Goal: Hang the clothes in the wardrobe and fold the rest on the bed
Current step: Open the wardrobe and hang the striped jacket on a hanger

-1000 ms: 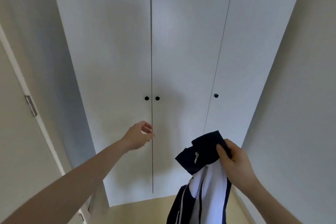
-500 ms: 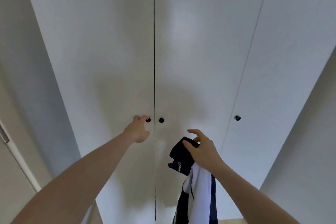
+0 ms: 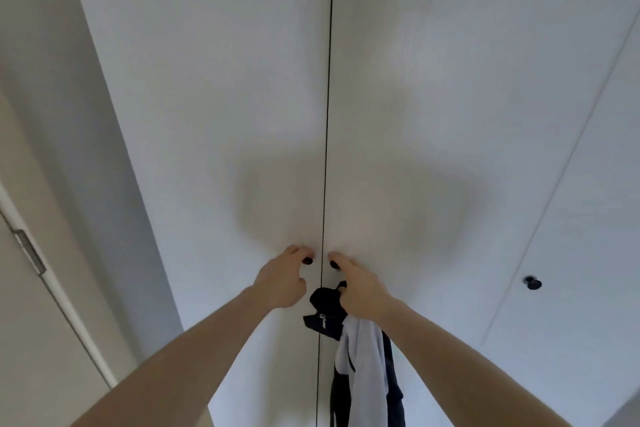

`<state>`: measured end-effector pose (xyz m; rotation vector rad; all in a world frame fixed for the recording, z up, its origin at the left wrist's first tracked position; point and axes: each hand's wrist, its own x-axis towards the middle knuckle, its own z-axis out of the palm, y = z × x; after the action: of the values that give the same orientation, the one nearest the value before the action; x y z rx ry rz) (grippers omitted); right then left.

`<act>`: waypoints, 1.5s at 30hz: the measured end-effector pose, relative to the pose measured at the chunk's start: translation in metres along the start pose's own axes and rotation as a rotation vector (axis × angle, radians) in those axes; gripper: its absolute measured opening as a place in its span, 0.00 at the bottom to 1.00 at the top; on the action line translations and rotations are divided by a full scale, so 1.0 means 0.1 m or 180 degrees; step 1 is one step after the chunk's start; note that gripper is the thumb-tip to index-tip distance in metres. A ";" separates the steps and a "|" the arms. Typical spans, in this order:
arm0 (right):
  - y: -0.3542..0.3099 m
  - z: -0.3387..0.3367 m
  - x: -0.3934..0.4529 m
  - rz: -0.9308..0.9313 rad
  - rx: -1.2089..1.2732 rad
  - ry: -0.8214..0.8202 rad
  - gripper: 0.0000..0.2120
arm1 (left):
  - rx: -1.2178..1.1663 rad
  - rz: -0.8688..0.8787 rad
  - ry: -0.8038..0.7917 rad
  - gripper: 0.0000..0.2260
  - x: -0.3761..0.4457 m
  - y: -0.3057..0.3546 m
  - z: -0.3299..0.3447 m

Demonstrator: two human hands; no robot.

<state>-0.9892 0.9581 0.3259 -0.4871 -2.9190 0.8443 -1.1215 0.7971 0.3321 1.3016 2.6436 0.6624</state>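
We stand at the closed wardrobe (image 3: 214, 114), and take the seam (image 3: 327, 114) between its two near doors as our landmark. Our left hand (image 3: 282, 279) sits just left of the seam, its fingers curled onto the left knob (image 3: 307, 260); the knob shows dark past the fingertips, so we judge it gripped or nearly so. Our right hand (image 3: 360, 288) sits just right of the seam, its forefinger reaching onto the right knob (image 3: 334, 264), while its lower fingers clamp the jacket (image 3: 360, 357) against the palm. How firmly it has the knob we cannot tell. The jacket, navy and white, hangs straight down from the right hand just right of the seam, its long axis vertical and roughly parallel to the seam, its dark collar end up at the hand and its zipper pull facing left. A third knob (image 3: 532, 282) lies well right of the seam on another door. The coming move, as we judge it, turns on both knobs lying right at our fingertips on either side of the seam: we pull toward ourselves, the doors swinging apart. The right hand is burdened, so the dangling cloth may catch in the right door.
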 end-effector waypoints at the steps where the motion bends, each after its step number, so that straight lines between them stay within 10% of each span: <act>1: -0.01 0.01 0.05 0.0020 0.0017 0.0024 0.35 | 0.0005 -0.0029 0.0022 0.28 0.00 0.01 -0.01; 24: -0.39 0.71 -2.31 0.1253 0.0485 0.1806 0.27 | 0.0539 0.0312 0.0394 0.18 -2.19 -0.43 -0.35; 34: -0.54 0.86 -3.25 0.2041 0.0493 0.2087 0.38 | 0.1019 -0.0037 0.0431 0.17 -3.12 -0.89 -0.65; 45: -0.74 0.78 -3.50 0.1593 -0.0113 0.1752 0.45 | 0.0863 -0.0764 0.0329 0.30 -3.59 -1.20 -0.76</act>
<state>-0.6898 0.7483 0.3082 -1.2574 -2.3306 0.5665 -1.0079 0.4286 0.3183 1.0014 2.9928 0.3564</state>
